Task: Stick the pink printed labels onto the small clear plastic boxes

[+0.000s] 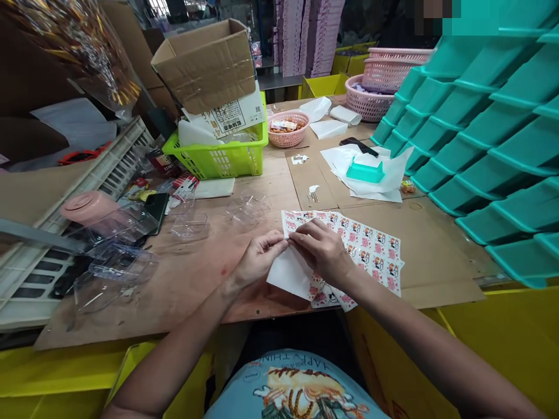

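Sheets of small printed cartoon stickers (379, 256) lie overlapped near the table's front edge. My left hand (259, 256) pinches at the left end of a sticker sheet, its thumb and forefinger pressed together. Close against it, my right hand (325, 250) is bent over the sheets with its fingertips closed at the same spot. Below the fingers a blank white sheet area (288, 273) shows, plain side up. Whatever small piece sits between the fingertips is hidden.
Clear plastic boxes (190, 226) lie to the left, by a pink container (91, 208). Behind stand a green basket (218, 157) and a pink basket (288, 137). A turquoise tray (365, 171) rests on white paper; stacked turquoise bins (489, 134) rise at right.
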A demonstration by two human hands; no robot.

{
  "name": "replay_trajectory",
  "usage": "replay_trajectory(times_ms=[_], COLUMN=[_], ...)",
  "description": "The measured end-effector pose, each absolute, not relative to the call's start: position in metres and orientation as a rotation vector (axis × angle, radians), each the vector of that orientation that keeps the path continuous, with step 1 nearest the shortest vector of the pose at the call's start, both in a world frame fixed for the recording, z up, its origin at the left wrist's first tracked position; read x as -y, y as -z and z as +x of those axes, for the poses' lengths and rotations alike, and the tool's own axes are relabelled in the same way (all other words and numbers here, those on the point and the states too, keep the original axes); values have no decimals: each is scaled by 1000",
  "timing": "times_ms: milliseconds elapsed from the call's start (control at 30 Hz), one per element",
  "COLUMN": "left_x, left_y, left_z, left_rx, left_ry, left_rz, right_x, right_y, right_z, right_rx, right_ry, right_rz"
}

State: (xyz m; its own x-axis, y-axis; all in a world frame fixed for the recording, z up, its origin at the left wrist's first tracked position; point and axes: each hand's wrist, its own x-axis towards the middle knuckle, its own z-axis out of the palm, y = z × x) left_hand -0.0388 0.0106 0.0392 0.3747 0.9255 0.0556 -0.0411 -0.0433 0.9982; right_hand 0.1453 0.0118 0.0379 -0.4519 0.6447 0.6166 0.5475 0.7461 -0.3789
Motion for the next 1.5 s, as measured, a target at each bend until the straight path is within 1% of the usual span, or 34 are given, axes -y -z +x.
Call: replay_trajectory(times_ms=[100,233,300,367,433,567,633,867,1067,1333,1400,1500], left_x=[-12,-13,-14,-15,-16,-18,-18,-14,-15,-12,-13,-17], left_y=[-37,-33,-31,-29,-27,-28,-29,-26,-24,-21,-15,-5], left_z=[-39,-40,-43,-44,-44,-36,-33,-30,-25,-23,-27,-35], left_rx=[-918,-937,-928,-938,-953,-976,-990,-983,-917,-937,-961,-1115], left_ry=[-952,-901,-846,-820,-840,-949,-983,-984,-1050,-1032,-1023,-1023], left_rz=[1514,1521,1448,1367,1312,1271,1257,1068,1027,902,922,1145], right_x=[-14,-25,-32,-37,-36,-24,-20,-28,-17,-21,-23,-35], right_y=[-36,-30,-28,-28,-29,-29,-27,-23,-24,-17,-16,-17], right_z=[141,142,148,156,159,150,144,146,141,139,143,158], right_rx=[2148,1718,1543,1493,1556,1884,1933,1698,1830,1551,1487,1329], right_ry=[-255,-700,-807,-819,-783,-499,-411,-589,-468,-712,-752,-763], right_rz=[-912,-1090,-1162,-1186,-1161,-1024,-1016,-1154,-1066,-1118,-1111,-1111])
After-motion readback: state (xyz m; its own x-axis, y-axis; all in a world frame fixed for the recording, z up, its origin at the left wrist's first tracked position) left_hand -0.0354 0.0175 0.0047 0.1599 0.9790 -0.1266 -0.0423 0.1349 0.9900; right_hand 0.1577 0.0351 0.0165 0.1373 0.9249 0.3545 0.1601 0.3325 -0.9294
